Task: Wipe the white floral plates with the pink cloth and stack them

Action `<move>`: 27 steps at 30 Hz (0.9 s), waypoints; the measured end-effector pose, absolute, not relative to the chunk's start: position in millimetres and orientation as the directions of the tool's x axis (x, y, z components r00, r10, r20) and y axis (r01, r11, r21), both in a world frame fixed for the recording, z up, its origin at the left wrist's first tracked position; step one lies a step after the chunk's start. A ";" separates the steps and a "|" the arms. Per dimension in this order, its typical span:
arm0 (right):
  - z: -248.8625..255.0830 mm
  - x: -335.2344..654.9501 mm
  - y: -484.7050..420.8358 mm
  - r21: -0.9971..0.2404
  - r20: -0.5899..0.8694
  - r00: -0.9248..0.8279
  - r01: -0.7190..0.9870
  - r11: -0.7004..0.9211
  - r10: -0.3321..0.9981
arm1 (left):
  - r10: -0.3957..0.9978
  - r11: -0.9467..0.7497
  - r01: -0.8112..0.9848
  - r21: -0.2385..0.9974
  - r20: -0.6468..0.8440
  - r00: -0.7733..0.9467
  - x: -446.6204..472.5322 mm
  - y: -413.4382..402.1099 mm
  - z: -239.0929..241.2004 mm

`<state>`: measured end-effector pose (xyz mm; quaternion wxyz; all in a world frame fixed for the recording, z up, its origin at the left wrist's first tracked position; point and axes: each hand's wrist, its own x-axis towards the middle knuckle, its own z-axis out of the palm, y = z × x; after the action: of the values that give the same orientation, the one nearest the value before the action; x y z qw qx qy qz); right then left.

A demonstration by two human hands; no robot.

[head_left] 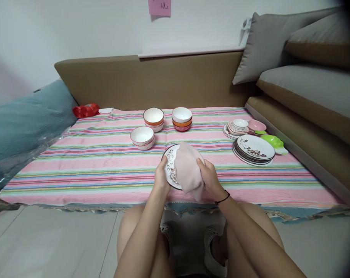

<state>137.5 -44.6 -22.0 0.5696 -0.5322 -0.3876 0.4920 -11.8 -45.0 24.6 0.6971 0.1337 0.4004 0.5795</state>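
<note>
My left hand grips the left rim of a white plate with a dark floral pattern, held tilted above the near edge of the striped cloth. My right hand presses a pale pink cloth against the plate's face, covering most of it. Both hands are closed on what they hold. A black band sits on my right wrist.
A pink striped cloth covers the low surface. On it stand a bowl, two bowl stacks, a stack of floral plates, small dishes, a pink dish and a green item. Cushions lie right, a teal pillow left.
</note>
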 end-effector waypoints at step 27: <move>22.3 184.0 -42.4 -0.984 -0.068 -0.120 -0.156 -0.086 0.990 | 0.989 -0.107 0.326 0.939 0.133 -0.059 -33.0 -58.9 38.2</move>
<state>184.0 -42.4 22.3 0.4893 -0.4476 -0.4662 0.5855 -33.0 -58.9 38.2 0.3599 0.5841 0.5629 0.4609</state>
